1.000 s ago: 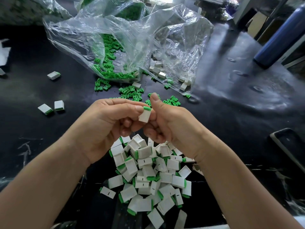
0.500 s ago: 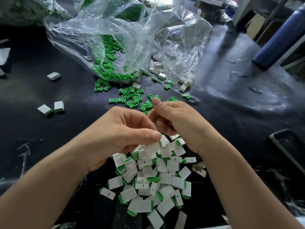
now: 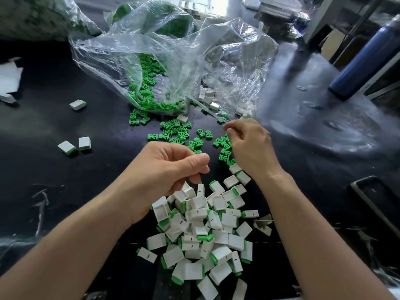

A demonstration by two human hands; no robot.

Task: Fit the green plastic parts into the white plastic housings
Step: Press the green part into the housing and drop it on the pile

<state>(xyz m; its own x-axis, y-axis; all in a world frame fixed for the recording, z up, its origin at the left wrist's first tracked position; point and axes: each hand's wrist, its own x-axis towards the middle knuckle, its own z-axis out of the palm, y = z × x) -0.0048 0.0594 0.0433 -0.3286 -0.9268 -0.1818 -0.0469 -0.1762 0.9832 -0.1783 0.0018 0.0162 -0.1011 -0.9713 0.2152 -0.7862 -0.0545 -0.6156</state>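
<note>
Loose green parts [image 3: 173, 131] lie scattered on the black table in front of a clear bag [image 3: 147, 83] holding more of them. A second clear bag [image 3: 207, 96] holds white housings. A pile of white housings with green parts fitted [image 3: 201, 230] lies near me. My left hand [image 3: 168, 169] hovers over the pile's far edge with its fingers loosely curled and nothing visible in it. One fitted housing [image 3: 200, 189] stands just under its fingertips. My right hand [image 3: 249, 144] reaches over the green parts toward the bags, thumb and forefinger close together, with nothing seen between them.
Three stray fitted housings lie to the left, a pair [image 3: 74, 145] and a single one [image 3: 76, 104]. A blue bottle [image 3: 363, 61] lies at the far right. A dark flat object [image 3: 372, 198] sits at the right edge. White paper scraps [image 3: 8, 81] lie at the far left.
Both hands held one fitted housing together a second ago. They have since parted: the left dropped down to the pile, and the right moved forward over the green parts.
</note>
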